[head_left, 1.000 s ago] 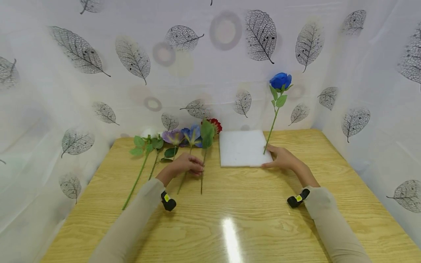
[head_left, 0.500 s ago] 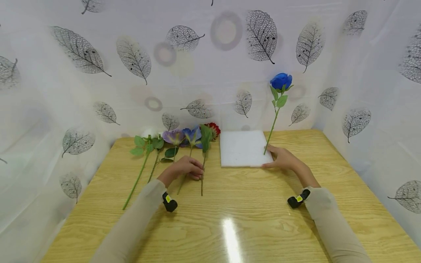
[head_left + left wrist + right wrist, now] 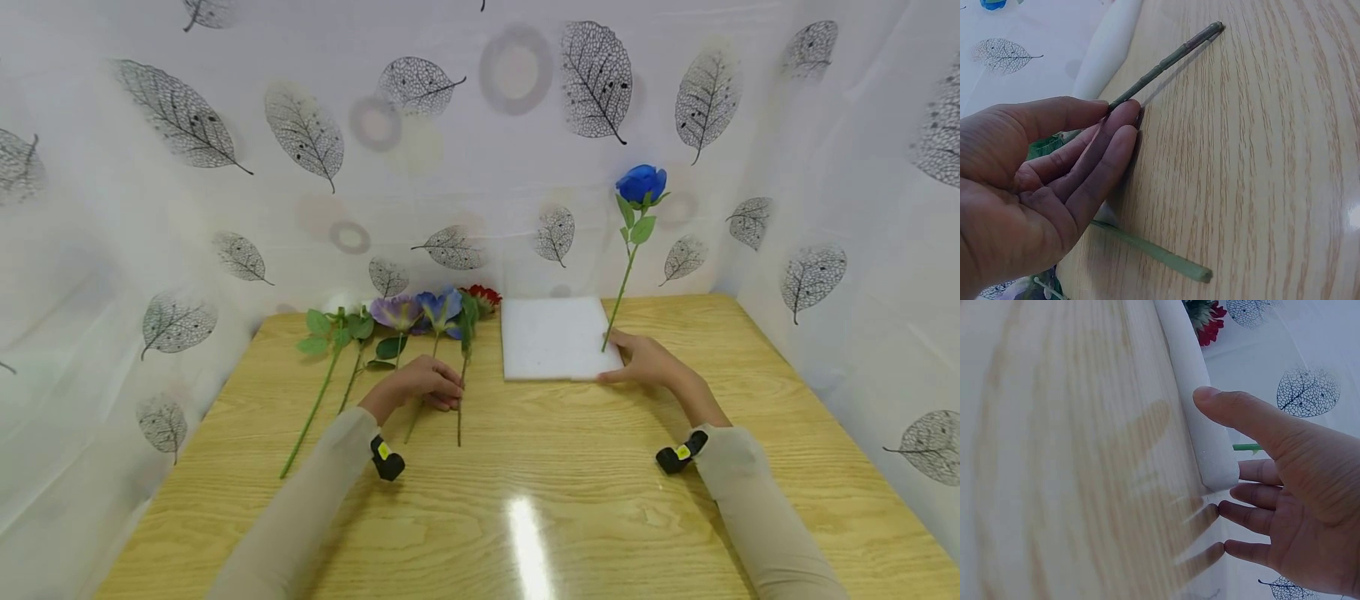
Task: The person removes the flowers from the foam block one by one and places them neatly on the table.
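Observation:
My left hand (image 3: 427, 382) pinches the stem of a red flower (image 3: 483, 297) between thumb and fingers. In the left wrist view the bare lower stem (image 3: 1175, 62) juts past the fingertips, close over the table. Its bloom is partly behind the green leaves (image 3: 468, 321). My right hand (image 3: 651, 361) rests at the right front corner of a white foam block (image 3: 555, 337), thumb along the front side and the other fingers fairly straight and spread at the end. A blue rose (image 3: 641, 185) stands upright in the foam beside that hand, leaning slightly right.
A blue-violet flower (image 3: 439, 308) and a purple flower (image 3: 395, 312) lie left of the red one. Farther left lie two white flowers with green leaves (image 3: 318, 323). A leaf-printed curtain (image 3: 517, 167) hangs behind the wooden table (image 3: 600, 508).
The red flower has sunk toward the table, its bloom and leaves lower, with the left hand still pinching its stem. The right hand, foam block and blue rose have stayed put.

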`<state>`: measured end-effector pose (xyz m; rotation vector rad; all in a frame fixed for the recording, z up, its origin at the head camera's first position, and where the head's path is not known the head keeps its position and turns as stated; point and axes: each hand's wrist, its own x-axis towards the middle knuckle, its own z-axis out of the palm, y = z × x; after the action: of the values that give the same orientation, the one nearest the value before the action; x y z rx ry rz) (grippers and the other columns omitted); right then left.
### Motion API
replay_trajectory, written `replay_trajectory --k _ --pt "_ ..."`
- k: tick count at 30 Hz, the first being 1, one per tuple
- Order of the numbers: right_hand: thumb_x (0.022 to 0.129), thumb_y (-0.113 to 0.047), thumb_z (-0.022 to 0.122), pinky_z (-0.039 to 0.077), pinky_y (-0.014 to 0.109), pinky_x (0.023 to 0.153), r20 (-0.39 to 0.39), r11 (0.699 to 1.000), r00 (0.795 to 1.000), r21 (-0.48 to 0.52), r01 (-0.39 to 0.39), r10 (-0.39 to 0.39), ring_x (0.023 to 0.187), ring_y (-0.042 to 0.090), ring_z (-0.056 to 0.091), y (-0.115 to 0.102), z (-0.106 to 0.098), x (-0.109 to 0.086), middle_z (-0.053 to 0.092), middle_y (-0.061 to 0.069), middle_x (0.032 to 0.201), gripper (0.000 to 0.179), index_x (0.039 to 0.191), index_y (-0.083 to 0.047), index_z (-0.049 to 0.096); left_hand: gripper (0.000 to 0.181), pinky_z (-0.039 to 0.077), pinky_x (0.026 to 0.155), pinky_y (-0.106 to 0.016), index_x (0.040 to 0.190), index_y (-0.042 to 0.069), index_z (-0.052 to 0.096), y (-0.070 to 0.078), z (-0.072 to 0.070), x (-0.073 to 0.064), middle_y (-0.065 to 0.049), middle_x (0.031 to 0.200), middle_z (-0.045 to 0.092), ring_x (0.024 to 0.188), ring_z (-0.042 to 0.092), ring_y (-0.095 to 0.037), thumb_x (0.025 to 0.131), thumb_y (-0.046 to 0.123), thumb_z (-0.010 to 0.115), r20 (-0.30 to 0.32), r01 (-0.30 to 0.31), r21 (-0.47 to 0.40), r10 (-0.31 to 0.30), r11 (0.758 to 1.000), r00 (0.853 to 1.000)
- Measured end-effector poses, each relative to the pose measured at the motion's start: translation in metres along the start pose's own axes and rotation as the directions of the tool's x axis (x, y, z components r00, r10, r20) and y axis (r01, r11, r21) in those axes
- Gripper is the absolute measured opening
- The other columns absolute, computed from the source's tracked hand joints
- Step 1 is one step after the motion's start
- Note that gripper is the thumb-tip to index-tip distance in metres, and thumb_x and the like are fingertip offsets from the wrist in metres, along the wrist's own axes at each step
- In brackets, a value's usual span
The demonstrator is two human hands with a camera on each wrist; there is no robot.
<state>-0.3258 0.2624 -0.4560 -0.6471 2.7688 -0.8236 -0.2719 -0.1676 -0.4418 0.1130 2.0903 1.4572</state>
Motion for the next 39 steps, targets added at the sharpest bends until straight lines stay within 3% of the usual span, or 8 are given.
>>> replay_trajectory --k 19,27,33,39 --pt "0.083 -0.043 0.085 0.033 0.059 0.120 -0.004 1.000 1.000 -0.002 0.000 0.000 0.148 0.048 0.032 0.0016 0.0002 -0.0020 0.034 0.031 0.159 0.104 0.157 0.005 0.029 0.033 0.065 0.076 -0.034 0.125 -0.010 0.064 0.0057 -0.0044 0.0011 -0.010 0.092 0.077 0.076 0.073 -0.015 0.097 0.005 0.067 0.049 0.025 0.030 -0.026 0.999 0.998" --pt "0.083 -0.044 0.084 0.032 0.059 0.120 0.000 1.000 1.000 -0.015 -0.009 0.009 0.148 0.048 0.032 0.0018 -0.0008 -0.0010 0.033 0.031 0.159 0.104 0.157 0.005 0.029 0.036 0.065 0.078 -0.035 0.129 -0.012 0.061 0.0063 -0.0062 -0.0001 -0.017 0.099 0.077 0.079 0.074 -0.015 0.097 0.005 0.065 0.074 -0.011 0.039 0.008 0.999 0.997" --pt "0.084 -0.044 0.084 0.030 0.060 0.121 0.003 1.000 1.000 -0.017 -0.013 0.013 0.148 0.048 0.031 -0.0001 -0.0012 -0.0014 0.033 0.031 0.159 0.105 0.157 0.006 0.028 0.038 0.064 0.083 -0.036 0.130 -0.010 0.062 0.0066 -0.0070 0.0011 -0.021 0.109 0.075 0.085 0.074 -0.016 0.097 0.007 0.067 0.049 -0.023 0.062 0.020 0.998 0.999" --pt "0.084 -0.046 0.083 0.029 0.060 0.122 0.010 1.000 1.000 -0.010 -0.011 0.011 0.149 0.048 0.029 -0.0018 -0.0011 -0.0016 0.032 0.030 0.160 0.105 0.158 0.004 0.027 0.045 0.063 0.085 -0.038 0.135 -0.006 0.060 0.0081 -0.0090 0.0051 -0.020 0.115 0.073 0.087 0.073 -0.016 0.094 0.009 0.068 -0.035 -0.025 0.096 0.028 0.995 0.999"
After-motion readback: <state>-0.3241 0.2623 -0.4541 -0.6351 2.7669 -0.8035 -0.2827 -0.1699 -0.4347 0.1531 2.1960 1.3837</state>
